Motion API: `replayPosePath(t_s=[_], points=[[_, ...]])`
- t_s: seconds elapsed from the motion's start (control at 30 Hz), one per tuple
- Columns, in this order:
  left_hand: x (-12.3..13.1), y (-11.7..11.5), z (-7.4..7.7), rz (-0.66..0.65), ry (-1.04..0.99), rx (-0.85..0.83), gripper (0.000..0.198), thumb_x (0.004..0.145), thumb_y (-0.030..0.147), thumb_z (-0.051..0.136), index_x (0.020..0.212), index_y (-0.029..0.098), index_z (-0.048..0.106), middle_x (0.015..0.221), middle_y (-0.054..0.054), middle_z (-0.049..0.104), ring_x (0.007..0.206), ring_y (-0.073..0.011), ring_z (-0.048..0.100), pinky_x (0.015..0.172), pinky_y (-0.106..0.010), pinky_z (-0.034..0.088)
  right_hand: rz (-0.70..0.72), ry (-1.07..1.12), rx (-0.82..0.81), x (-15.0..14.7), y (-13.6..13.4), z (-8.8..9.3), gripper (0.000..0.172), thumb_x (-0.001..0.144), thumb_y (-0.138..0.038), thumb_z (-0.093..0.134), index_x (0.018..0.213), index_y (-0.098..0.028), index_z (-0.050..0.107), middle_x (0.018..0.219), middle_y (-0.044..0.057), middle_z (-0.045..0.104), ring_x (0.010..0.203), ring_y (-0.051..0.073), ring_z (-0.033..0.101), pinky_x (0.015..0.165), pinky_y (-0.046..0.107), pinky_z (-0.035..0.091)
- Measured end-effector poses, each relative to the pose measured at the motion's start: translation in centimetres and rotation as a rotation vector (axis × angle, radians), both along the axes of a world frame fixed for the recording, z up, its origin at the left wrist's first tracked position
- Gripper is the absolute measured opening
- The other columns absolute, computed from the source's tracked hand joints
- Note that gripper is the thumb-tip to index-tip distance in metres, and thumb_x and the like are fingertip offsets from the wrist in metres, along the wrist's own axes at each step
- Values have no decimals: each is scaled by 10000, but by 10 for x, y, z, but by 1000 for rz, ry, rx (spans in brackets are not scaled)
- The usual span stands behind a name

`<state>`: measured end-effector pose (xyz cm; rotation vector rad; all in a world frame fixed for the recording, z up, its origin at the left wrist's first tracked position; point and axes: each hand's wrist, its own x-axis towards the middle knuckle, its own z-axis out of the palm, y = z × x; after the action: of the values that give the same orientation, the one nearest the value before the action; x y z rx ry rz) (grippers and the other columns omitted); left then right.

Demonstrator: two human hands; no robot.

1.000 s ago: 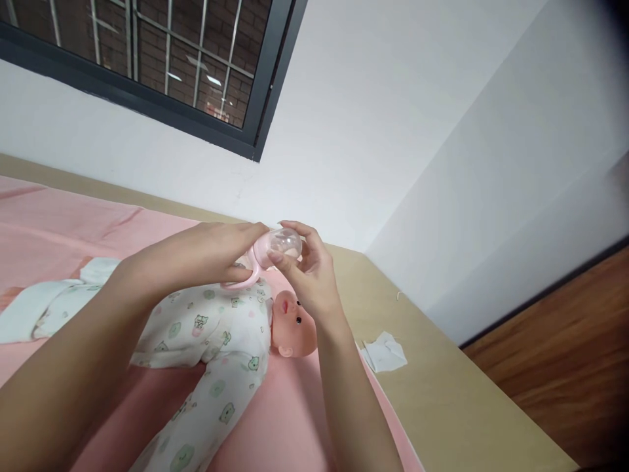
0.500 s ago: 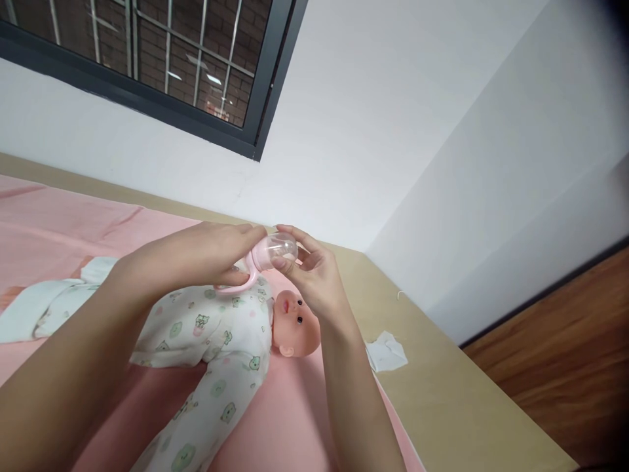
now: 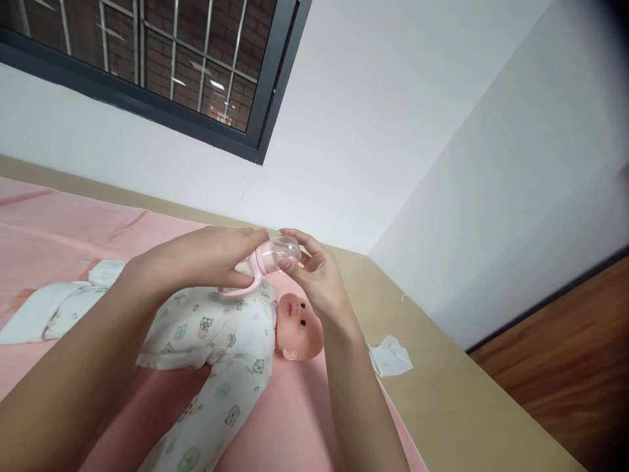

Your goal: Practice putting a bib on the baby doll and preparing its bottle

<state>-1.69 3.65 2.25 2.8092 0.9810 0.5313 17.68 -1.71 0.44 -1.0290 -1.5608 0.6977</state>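
Note:
A baby bottle (image 3: 260, 270) with a pink collar and pink handles is held between both hands above a baby doll's chest. My left hand (image 3: 223, 255) is closed round its body and handle. At the capped end, my right hand (image 3: 314, 265) grips the clear dome cap (image 3: 285, 249) with thumb and fingers. The cap sits over the pink collar. Beneath lies the baby doll (image 3: 236, 328) on its back, in a white suit printed with green bears, its head under my right wrist. My hand hides much of the bottle's body.
A pink sheet (image 3: 280, 419) covers much of the wooden surface (image 3: 442, 373). A crumpled white cloth or tissue (image 3: 392, 357) lies right of the doll's head. A white wall and a barred window (image 3: 196, 65) stand behind; a brown wood panel (image 3: 565, 354) is at right.
Both hands and the bottle keep nearly the same pose. The whole view has shifted slightly, with everything a little further right and down.

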Motion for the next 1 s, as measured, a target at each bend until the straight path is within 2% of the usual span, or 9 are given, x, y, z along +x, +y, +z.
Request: replayPosePath(t_s=[0.4, 0.67, 0.73, 0.87, 1.0], points=[[0, 2, 0, 13, 12, -28, 207, 682, 231, 524, 885, 241, 489, 795, -12, 622, 582, -187, 574, 461, -282, 323, -23, 2, -2, -2, -1, 0, 527, 689, -465, 774, 1155, -262, 632, 1195, 57, 626, 1060, 207, 606, 866, 348, 540], [1, 1, 2, -8, 7, -8, 173, 696, 230, 516, 865, 222, 481, 845, -35, 641, 651, -190, 596, 502, -272, 349, -46, 10, 27, -5, 1, -2, 463, 698, -423, 772, 1110, -258, 638, 1189, 56, 624, 1049, 200, 615, 846, 342, 562], [0, 2, 3, 14, 16, -12, 166, 713, 237, 501, 875, 215, 477, 827, -36, 638, 650, -191, 593, 513, -269, 351, -89, 17, 89, -5, 2, -3, 472, 700, -434, 768, 1116, -258, 633, 1206, 63, 616, 1061, 201, 613, 852, 346, 565], [-6, 11, 7, 67, 79, 16, 189, 691, 206, 508, 878, 204, 480, 793, -40, 620, 675, -207, 588, 535, -269, 350, -267, 27, 278, 10, 0, 3, 544, 722, -491, 735, 1196, -265, 596, 1249, 79, 596, 1136, 221, 586, 935, 392, 534], [-19, 27, 8, 186, -6, 56, 310, 694, 204, 513, 1004, 218, 524, 838, -49, 609, 753, -230, 600, 582, -265, 384, -378, 44, 292, 42, 8, 7, 564, 723, -483, 731, 1216, -251, 586, 1249, 86, 600, 1149, 227, 581, 998, 418, 482]])
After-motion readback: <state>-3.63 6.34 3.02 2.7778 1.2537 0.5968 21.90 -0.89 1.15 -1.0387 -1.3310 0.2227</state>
